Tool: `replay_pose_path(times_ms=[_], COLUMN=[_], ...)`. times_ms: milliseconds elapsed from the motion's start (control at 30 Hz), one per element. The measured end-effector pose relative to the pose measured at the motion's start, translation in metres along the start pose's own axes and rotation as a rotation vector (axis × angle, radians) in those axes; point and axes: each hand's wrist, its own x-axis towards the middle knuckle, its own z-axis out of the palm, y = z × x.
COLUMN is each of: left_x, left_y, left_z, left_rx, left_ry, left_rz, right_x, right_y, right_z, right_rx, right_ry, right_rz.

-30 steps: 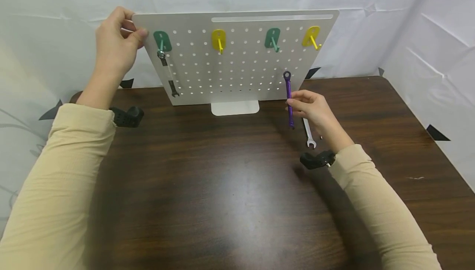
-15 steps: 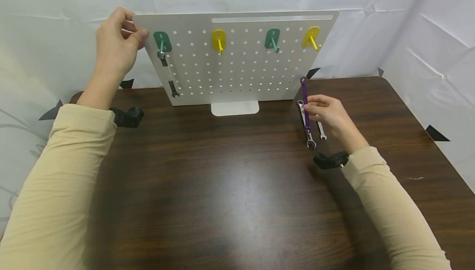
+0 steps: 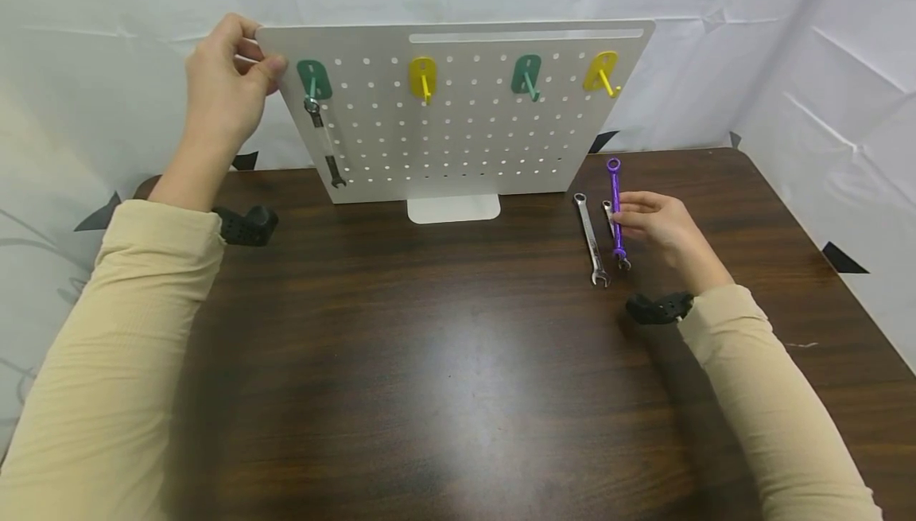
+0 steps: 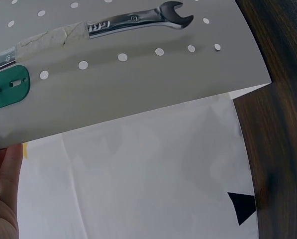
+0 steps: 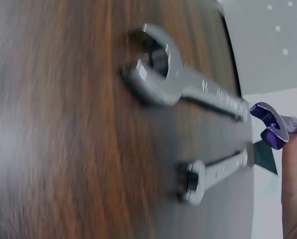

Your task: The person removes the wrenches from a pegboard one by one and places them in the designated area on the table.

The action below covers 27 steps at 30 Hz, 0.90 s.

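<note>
My left hand (image 3: 227,87) grips the upper left corner of a grey pegboard (image 3: 472,131), thumb in front and fingers behind. From the board's leftmost green hook hangs a combination wrench (image 4: 143,21) with pale tape round its middle. In my right hand (image 3: 661,227) I pinch a purple combination wrench (image 3: 616,199) by its shaft, ring end up; its open end (image 5: 272,124) shows in the right wrist view. Two silver wrenches lie on the table beneath it: a larger wrench (image 3: 590,239) to the left, and a smaller wrench (image 5: 213,174) partly hidden behind the purple one.
Along the board's top are another green hook (image 3: 526,75) and two yellow ones, the middle yellow hook (image 3: 423,79) and the right yellow hook (image 3: 603,73). The board's white foot (image 3: 454,209) rests on the brown table (image 3: 429,346). White sheeting (image 3: 823,68) stands behind and at the right.
My right hand has moved right with the purple wrench, away from the board and past the larger silver wrench, which now shows whole. The left hand and the board have stayed still.
</note>
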Motion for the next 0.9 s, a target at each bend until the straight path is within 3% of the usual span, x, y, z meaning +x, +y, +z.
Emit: replay_pose_path(times_ms=[167,433,900], left_x=[-0.001,-0.001,-0.001], left_y=[0.000,-0.001,-0.001], left_z=[0.000,-0.001,-0.001], left_rx=[0.004,-0.005,-0.005], left_ry=[-0.001,0.004,0.006], left_rz=[0.008,0.020,0.015], right_x=[0.001,0.000,-0.002], right_y=[0.005,0.013,0.021], right_z=[-0.011,-0.025,-0.031], right_rx=[-0.066,-0.325,-0.433], right_ry=[0.010,0.006,0.023], right_rz=[0.015,0.036,0.094])
